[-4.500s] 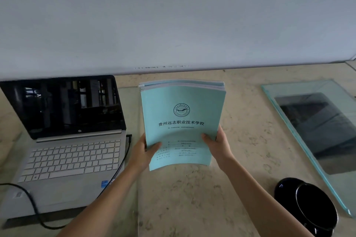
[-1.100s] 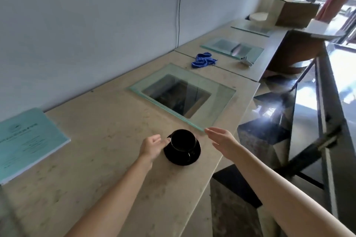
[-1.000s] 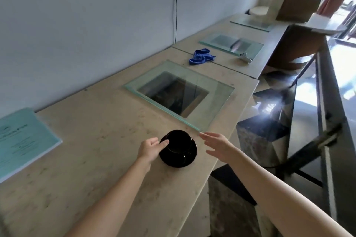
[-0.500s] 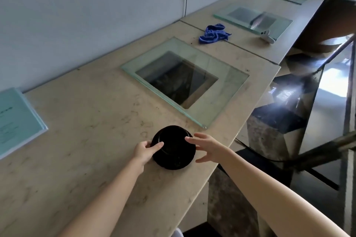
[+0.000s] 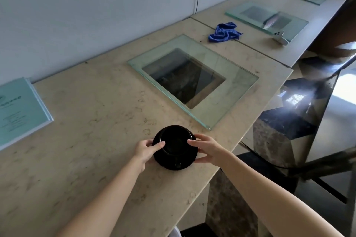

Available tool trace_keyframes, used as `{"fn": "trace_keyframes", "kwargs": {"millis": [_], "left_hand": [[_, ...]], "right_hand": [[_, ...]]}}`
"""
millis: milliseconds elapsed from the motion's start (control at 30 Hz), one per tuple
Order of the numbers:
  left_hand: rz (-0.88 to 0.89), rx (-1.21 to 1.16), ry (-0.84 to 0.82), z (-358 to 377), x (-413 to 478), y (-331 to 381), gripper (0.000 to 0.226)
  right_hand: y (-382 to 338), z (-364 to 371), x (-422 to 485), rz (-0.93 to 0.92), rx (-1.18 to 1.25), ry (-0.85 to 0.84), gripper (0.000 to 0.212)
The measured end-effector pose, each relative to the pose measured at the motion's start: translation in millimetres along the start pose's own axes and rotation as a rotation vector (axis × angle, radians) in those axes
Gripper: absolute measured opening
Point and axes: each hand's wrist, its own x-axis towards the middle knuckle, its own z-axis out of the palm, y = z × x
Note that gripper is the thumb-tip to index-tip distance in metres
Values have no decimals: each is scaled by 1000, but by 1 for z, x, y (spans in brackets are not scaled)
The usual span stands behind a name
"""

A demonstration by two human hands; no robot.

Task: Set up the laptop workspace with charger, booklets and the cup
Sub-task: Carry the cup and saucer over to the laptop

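Observation:
A black cup [image 5: 176, 141] stands on a black saucer [image 5: 176, 162] near the front edge of the beige stone counter [image 5: 92, 121]. My left hand [image 5: 147, 150] grips the cup and saucer on their left side. My right hand [image 5: 207, 149] holds them on the right, fingers over the cup's rim and thumb at the saucer's edge. The stack of light blue booklets [image 5: 18, 109] lies flat at the far left of the counter. The laptop and charger are out of view.
A glass pane [image 5: 238, 84] covers a dark square opening just behind the cup. Farther right lie a blue cloth [image 5: 224, 31], a second glass pane [image 5: 269, 18] and a small white object [image 5: 280, 37]. The counter's front edge drops off right of the cup.
Both hands have closed in from either side and now hold the cup and saucer. Earlier the booklets were set down at the left and my view swung right.

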Motion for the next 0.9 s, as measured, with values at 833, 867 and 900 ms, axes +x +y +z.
{"fn": "trace_keyframes", "kwargs": {"millis": [833, 867, 900], "left_hand": [[24, -705, 634, -251, -235, -95, 6], [33, -713, 666, -268, -252, -106, 5], [41, -727, 700, -285, -270, -116, 4]], "right_hand": [[10, 347, -56, -25, -707, -599, 58], [21, 371, -66, -23, -729, -626, 57], [33, 394, -77, -20, -746, -653, 55]]}}
